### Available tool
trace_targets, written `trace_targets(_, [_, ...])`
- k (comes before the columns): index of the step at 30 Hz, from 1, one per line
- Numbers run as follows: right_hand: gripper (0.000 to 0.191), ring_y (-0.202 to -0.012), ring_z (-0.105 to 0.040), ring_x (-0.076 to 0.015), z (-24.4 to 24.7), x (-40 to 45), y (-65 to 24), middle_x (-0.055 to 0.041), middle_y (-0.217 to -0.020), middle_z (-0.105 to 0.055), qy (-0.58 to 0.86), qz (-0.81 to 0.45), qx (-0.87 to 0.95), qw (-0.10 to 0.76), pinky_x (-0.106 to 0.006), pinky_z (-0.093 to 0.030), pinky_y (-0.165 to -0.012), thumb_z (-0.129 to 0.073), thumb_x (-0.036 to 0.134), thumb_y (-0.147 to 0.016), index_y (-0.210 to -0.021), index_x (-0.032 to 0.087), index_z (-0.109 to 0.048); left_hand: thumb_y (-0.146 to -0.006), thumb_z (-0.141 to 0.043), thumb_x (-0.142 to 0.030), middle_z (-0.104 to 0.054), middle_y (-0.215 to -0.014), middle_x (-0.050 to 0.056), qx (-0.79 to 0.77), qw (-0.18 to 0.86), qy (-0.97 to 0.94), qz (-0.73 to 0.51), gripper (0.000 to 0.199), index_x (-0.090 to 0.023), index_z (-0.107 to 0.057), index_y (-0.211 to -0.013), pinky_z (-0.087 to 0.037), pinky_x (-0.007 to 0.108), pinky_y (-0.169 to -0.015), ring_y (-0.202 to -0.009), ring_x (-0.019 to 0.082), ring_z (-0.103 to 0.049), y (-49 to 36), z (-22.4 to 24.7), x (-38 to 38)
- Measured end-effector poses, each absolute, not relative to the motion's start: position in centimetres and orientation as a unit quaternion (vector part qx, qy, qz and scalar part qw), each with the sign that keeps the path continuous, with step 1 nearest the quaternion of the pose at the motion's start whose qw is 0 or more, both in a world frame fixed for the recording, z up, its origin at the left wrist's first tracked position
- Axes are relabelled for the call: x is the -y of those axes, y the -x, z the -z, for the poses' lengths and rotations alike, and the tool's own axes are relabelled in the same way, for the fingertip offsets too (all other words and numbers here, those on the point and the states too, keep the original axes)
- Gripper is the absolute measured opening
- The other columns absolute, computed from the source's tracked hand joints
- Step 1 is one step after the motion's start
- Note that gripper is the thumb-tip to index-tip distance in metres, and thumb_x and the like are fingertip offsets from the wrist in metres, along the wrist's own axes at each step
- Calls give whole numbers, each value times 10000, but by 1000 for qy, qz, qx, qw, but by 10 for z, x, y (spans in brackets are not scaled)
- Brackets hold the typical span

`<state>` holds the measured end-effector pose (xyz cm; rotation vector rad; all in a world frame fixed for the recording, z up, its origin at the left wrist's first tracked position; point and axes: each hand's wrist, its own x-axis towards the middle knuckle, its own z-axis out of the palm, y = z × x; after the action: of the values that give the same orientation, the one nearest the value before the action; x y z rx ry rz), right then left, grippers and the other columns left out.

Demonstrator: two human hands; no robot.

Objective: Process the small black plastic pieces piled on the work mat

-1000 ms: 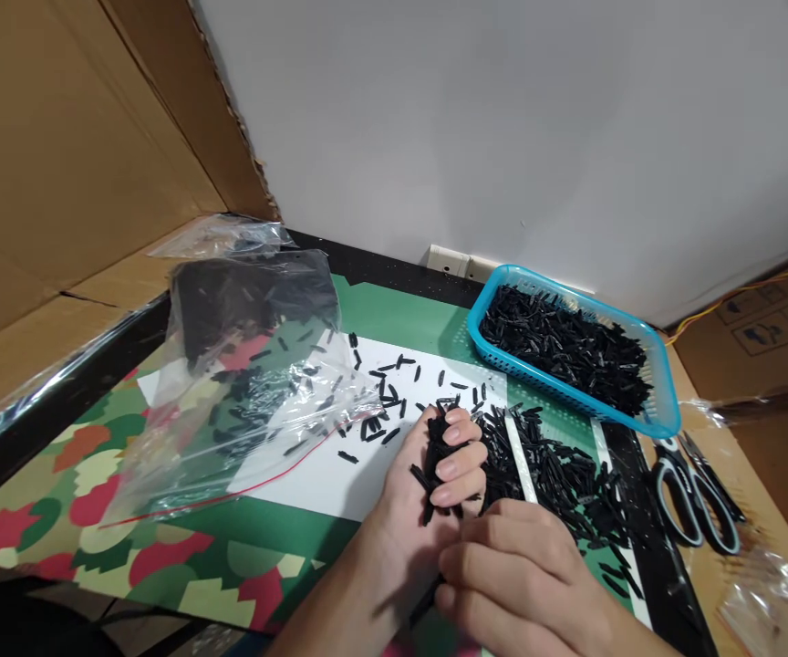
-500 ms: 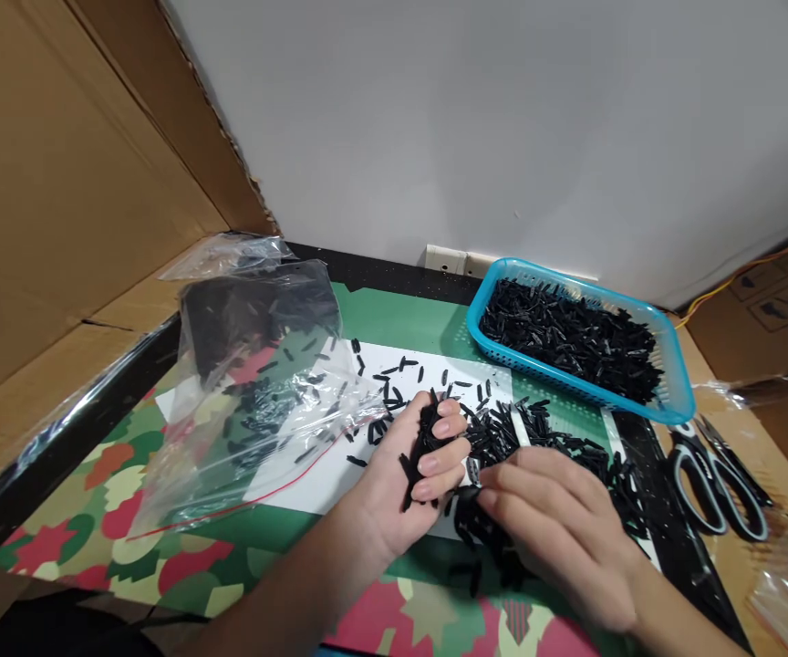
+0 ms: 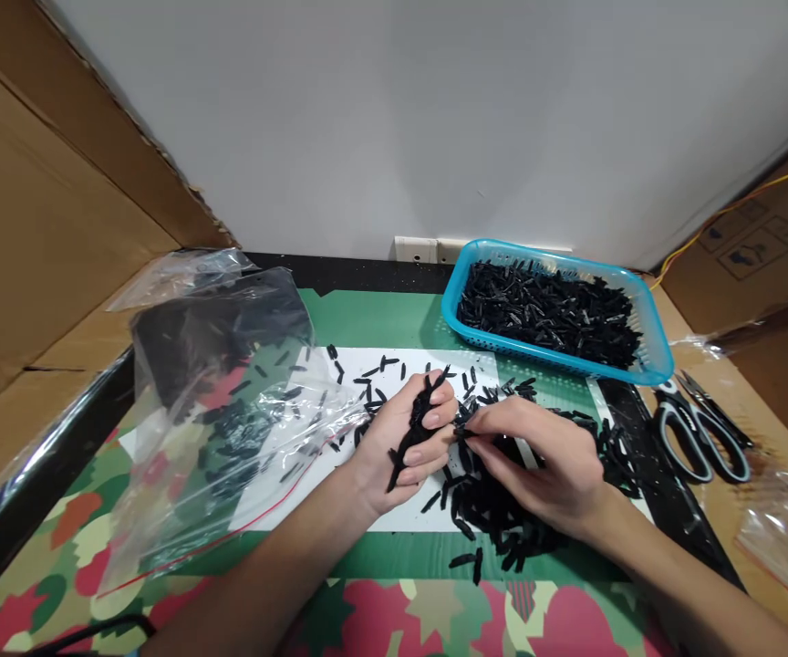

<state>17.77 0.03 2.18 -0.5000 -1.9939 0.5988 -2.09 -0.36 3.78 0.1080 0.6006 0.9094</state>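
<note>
The black-edged worktop (image 3: pixel 353 273) bears a green, patterned cover (image 3: pixel 367 319). A wrinkled, clear plastic bag (image 3: pixel 216 342) lies left of the left fingers (image 3: pixel 425 453); a blue perforated basket (image 3: pixel 658 339) of black slivers stands beyond the right fingers (image 3: pixel 507 418). Loose pile (image 3: pixel 503 516): below the right fingers, more exposed than before. Left fingers: curled around a black bunch (image 3: pixel 410 438). Right fingers: now raised beside them, pinching a thin black piece (image 3: pixel 463 431).

hands (image 3: pixel 387 443) hold black pieces (image 3: pixel 419 422)
</note>
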Motion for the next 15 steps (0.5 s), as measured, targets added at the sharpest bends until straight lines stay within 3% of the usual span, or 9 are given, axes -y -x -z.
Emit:
trace_targets(8, [102,-838,-756,-168,-27,-16,-189,-27,-913,-817,296,-411,719,475,-275,-616,-761,-815,114,-961,-969,216,-820,-1094,-597,-445,-536,-599,-61,-243,876,-133,-395,418,-177,-582,-773,-356,121,-231,-296,36,-289,29,-29,9])
trace_targets(15, [157,-804,-762,-148,-27,-19,-191,-7,-898,-819,313,-479,658,490,-242,-641,-731,-893,104,-883,-963,230,-844,-973,-766,-537,-505,-551,-76,-315,849,-189,-380,488,-187,-533,-724,-286,113,-218,-283,25,-278,24,-30,9])
